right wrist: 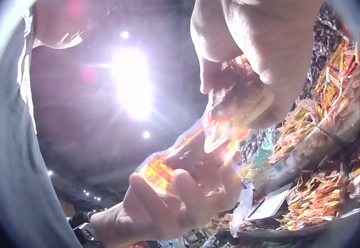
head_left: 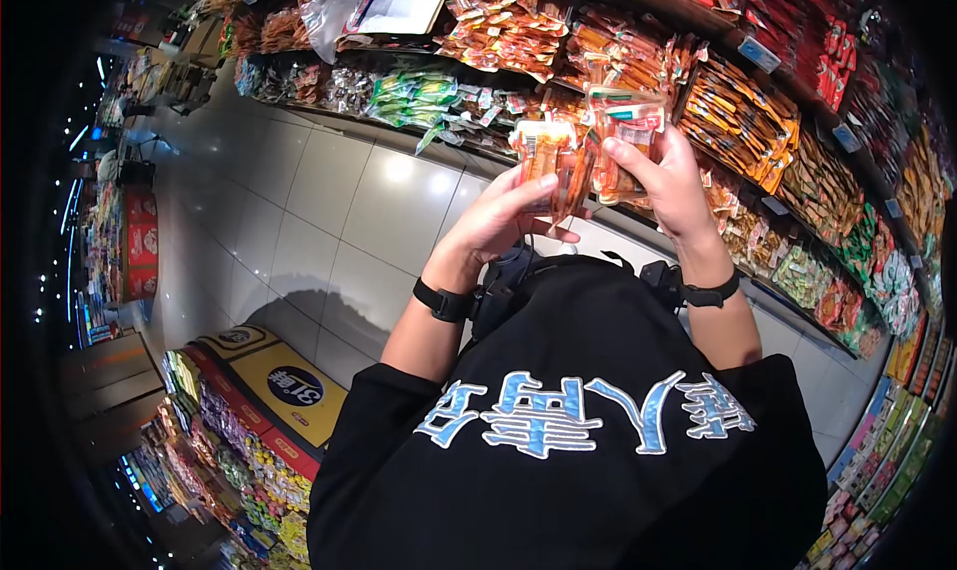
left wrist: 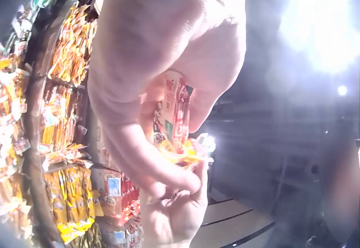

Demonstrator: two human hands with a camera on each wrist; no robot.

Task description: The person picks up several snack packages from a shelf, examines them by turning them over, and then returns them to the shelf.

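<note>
In the head view, the left hand (head_left: pixel 495 214) holds several orange-red snack packets (head_left: pixel 542 161), thumb on top and fingers underneath. Beside it the right hand (head_left: pixel 682 191) pinches more red packets (head_left: pixel 620 176), its thumb across their front. The two bunches are side by side at chest height, close together. From the left wrist, a red and white packet (left wrist: pixel 175 110) shows inside the curled left hand (left wrist: pixel 163 51), with the right hand (left wrist: pixel 174 217) beyond it. In the right wrist view, the right hand (right wrist: pixel 259 34) grips packets (right wrist: pixel 225 110) above the left hand (right wrist: pixel 169 208).
Tiered shelves of bagged snacks (head_left: pixel 738 121) curve along the far side and right. A white board (head_left: pixel 404 1) and a plastic bag lie on the upper shelf. Tiled floor (head_left: pixel 339 191) stretches to the left. A yellow display stand (head_left: pixel 284 376) with packaged goods is at lower left.
</note>
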